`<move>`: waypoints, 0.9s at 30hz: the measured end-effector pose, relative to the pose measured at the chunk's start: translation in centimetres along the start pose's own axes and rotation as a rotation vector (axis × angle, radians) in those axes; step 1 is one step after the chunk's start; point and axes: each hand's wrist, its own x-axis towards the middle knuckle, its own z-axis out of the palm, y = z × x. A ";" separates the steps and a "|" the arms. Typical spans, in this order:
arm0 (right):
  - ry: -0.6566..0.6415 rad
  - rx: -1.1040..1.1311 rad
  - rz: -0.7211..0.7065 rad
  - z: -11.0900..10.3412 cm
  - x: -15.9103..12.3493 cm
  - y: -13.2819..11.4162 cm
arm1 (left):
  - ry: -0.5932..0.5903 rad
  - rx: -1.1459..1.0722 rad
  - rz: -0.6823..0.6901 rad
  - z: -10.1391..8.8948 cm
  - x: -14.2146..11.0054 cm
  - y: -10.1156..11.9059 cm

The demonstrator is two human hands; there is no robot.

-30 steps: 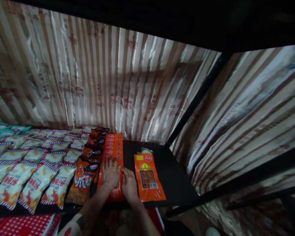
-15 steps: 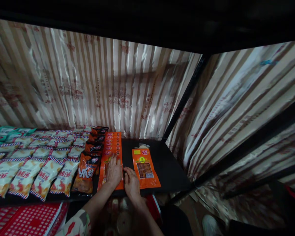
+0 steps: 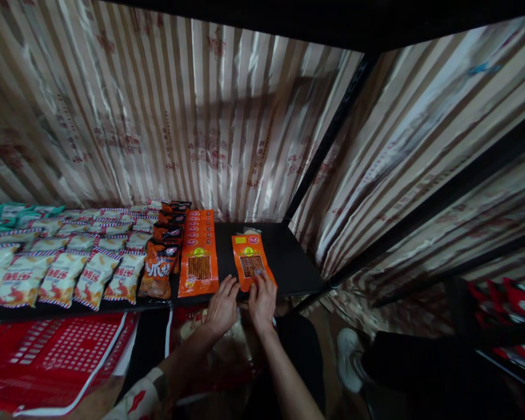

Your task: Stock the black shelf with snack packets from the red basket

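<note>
On a black shelf (image 3: pixel 294 263) lie rows of snack packets. My right hand (image 3: pixel 262 299) rests on the near end of a single orange packet (image 3: pixel 250 256), fingers spread over it. My left hand (image 3: pixel 222 304) sits at the shelf's front edge just left of that packet, fingers extended and touching its lower left corner. To the left is an overlapping column of the same orange packets (image 3: pixel 198 256), apart from both hands. A small clear bag (image 3: pixel 250 231) peeks out behind the single packet.
Dark orange packets (image 3: pixel 161 265) and several rows of white striped packets (image 3: pixel 65 262) fill the shelf's left. A red checkered sheet (image 3: pixel 52 356) lies on the level below. Striped foil lines the back and right walls. A shoe (image 3: pixel 350 356) shows on the floor at right.
Both hands have left the orange column and moved right and back toward the front edge, onto the single orange packet. The camera has pulled back and tilted down.
</note>
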 end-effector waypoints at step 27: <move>0.035 0.444 0.377 -2.3 -1.1 0.0 | -0.050 -0.148 -0.172 1.5 -1.2 2.1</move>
